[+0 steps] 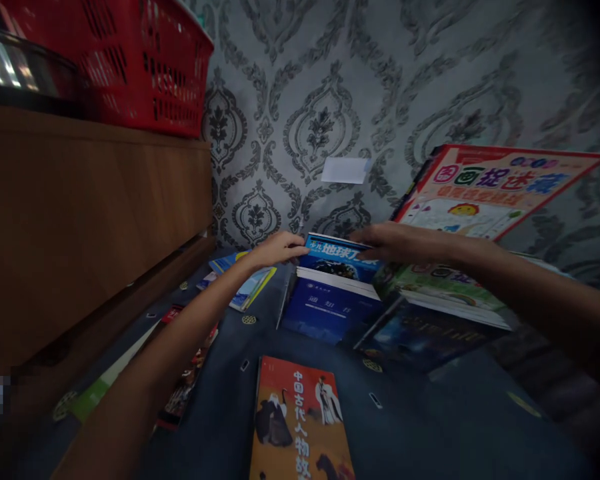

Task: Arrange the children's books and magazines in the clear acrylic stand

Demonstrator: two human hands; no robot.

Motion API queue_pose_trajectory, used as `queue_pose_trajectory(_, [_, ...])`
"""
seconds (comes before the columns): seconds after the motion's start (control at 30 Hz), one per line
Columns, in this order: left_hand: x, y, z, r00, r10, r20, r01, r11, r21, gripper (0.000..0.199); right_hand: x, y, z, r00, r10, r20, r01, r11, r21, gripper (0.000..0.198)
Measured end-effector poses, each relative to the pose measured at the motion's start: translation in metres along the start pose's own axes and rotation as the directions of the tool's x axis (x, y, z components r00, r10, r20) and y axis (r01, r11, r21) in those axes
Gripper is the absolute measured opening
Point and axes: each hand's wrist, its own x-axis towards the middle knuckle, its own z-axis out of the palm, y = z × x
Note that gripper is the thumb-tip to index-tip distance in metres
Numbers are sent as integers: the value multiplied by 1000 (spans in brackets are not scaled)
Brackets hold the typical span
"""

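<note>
A blue picture book (343, 257) with white Chinese lettering and a dark round picture stands upright against the patterned wall. My left hand (283, 248) grips its upper left edge, fingers closed. At its top right corner my right hand (393, 240) is closed on the same book, fingertips partly hidden. Directly in front of it leans a dark blue book (327, 310) with pale lettering, covering its lower part. To the right, another dark book (427, 333) leans before a green-covered book (445, 283). A tall red-bordered picture book (485, 187) rises behind my right forearm.
An orange book (300, 420) lies flat in front. Thin blue and yellow books (245, 280) lie at the back left, with a dark red book (187, 373) under my left forearm. A wooden cabinet (95, 213) at left bears a red basket (170, 73) and a metal bowl (25, 63).
</note>
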Motion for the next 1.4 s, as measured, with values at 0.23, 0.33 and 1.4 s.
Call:
queue_pose_trajectory(0.23, [-9, -9, 4, 996, 84, -35, -84, 996, 12, 37, 3, -6, -1, 996, -20, 87, 11, 994, 104, 18])
queue_pose_trajectory(0.33, [-11, -12, 7, 998, 54, -40, -53, 998, 28, 40, 3, -7, 1, 996, -19, 83, 10, 994, 109, 17])
queue_pose_trajectory(1.4, [-119, -38, 77, 807, -365, -464, 464, 878, 116, 20, -81, -137, 62, 875, -38, -482, 202, 934, 293, 47])
